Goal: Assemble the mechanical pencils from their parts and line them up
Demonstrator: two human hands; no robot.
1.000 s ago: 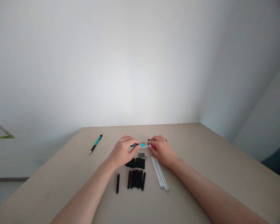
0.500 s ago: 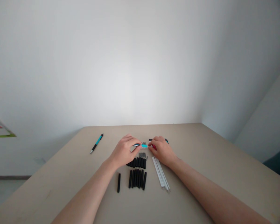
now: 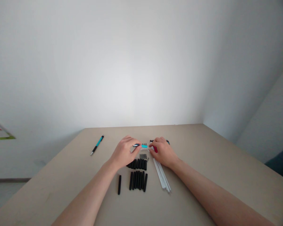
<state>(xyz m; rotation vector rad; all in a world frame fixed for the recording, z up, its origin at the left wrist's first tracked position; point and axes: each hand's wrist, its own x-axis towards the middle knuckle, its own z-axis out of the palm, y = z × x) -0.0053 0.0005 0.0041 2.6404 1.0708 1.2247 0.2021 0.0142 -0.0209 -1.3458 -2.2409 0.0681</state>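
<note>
My left hand [image 3: 125, 151] is closed in a pinch around a turquoise pen barrel [image 3: 144, 146], which lies level with its dark clip end to the left. My right hand [image 3: 163, 150] is just right of the barrel's free end, thumb and forefinger curled toward each other. What lies between those fingertips is too small to make out. A red part [image 3: 155, 149] shows under the right palm. Small white pieces [image 3: 145, 149] and several springs [image 3: 143, 156] lie by the hands. Below the left hand sit short black grips [image 3: 140, 164], partly hidden by it.
Long black grips [image 3: 138, 180] lie in a row nearer me, with one black grip [image 3: 119, 185] apart. White pen refills [image 3: 162, 175] lie to the right. An assembled turquoise pen [image 3: 97, 145] rests at the left of the table [image 3: 68, 175]. A wall [image 3: 136, 78] stands behind.
My left hand and the barrel have shifted slightly left, away from my right fingertips. More of the white pieces now show between the hands.
</note>
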